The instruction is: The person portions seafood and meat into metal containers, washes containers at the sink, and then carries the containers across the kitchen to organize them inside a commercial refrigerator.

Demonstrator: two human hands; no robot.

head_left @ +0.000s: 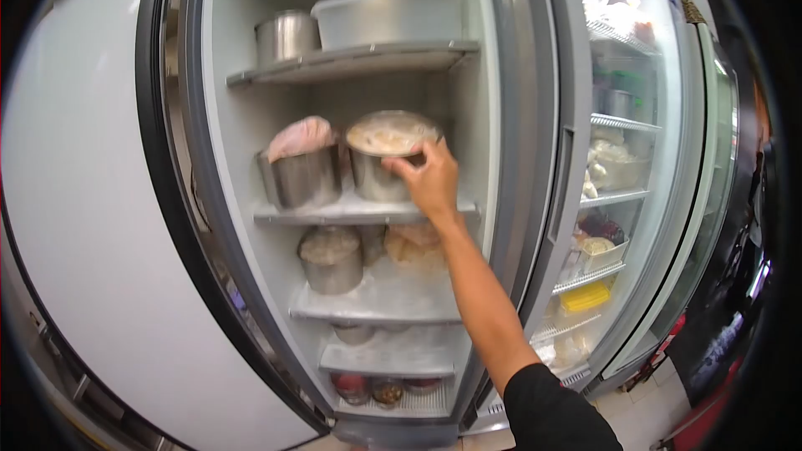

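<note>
My right hand (430, 177) reaches into an open upright fridge, its thumb and fingers pinching the near right rim of a round metal pot (380, 175). Pale, lumpy food (393, 132) shows at the top of that pot, which stands on the second shelf (368, 210). To its left is another metal pot (301, 177), with a piece of pale pink raw meat (301, 138) rising above the rim. My left hand is out of view.
Above are a steel pot (287, 36) and a translucent plastic tub (388, 18). Another metal pot (332, 259) and a pale bagged item (415, 246) sit below. The white fridge door (75, 159) swings out left; a glass-door fridge (618, 159) stands right.
</note>
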